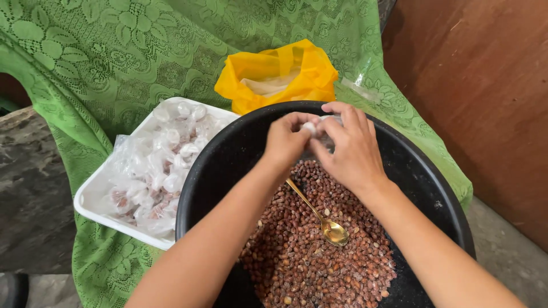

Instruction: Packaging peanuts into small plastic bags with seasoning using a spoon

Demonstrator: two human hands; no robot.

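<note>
Both forearms reached in from the bottom edge and met above the far side of the black basin (228, 154). The left hand (285, 141) and right hand (348, 148) were pressed together, fingertips pinching a small clear plastic packet (313, 128) between them; its contents were too small to make out. Under the hands lay a heap of reddish-brown peanuts (319, 256) with 1 gold spoon (319, 215) resting bowl-up on it. Left of the basin, a white tray (91, 202) held many filled clear packets (162, 159). A yellow bag (279, 74) sat behind on the green lace cloth (114, 57).
</note>
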